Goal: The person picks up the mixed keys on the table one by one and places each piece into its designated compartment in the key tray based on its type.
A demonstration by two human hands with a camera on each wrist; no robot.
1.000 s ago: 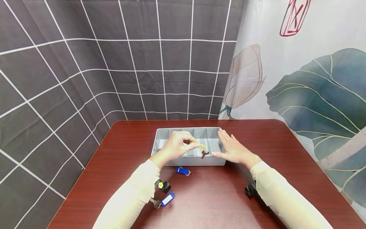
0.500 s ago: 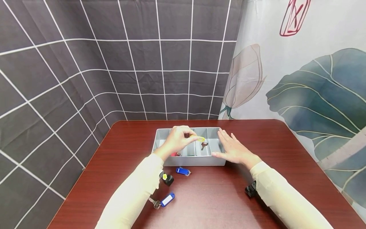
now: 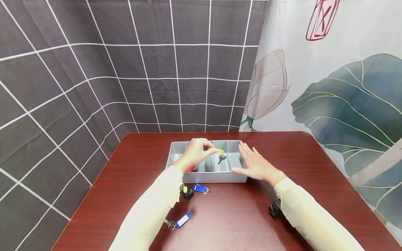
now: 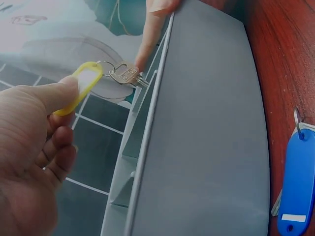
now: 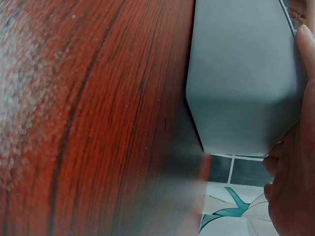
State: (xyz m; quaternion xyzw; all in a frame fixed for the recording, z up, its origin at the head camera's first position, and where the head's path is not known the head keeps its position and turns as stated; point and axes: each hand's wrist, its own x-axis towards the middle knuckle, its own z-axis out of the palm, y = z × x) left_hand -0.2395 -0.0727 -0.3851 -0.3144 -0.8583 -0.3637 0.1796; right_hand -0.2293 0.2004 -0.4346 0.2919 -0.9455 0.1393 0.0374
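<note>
Thumb and fingers of my left hand (image 3: 196,153) pinch a yellow key tag (image 4: 87,81) with a white label. From its ring a metal key (image 4: 125,73) dangles over the right-hand part of a grey divided box (image 3: 213,177). My right hand (image 3: 257,164) rests on the box's right end, fingers straight along the side rim and thumb at the front edge. Something red (image 3: 190,168) lies in a compartment partly covered by my left wrist. One compartment near the left hand is mostly hidden.
A blue key tag (image 3: 200,189) lies just in front of the box. Nearer, beside my left sleeve, is another blue key tag (image 3: 183,220) with a key (image 3: 171,225). All stand on a reddish-brown table (image 3: 232,216), with a dark gridded curtain (image 3: 157,69) behind.
My left hand has risen slightly and shifted a little to the right, still pinching the yellow key tag; its key now hangs over a compartment. My right hand stays in place.
</note>
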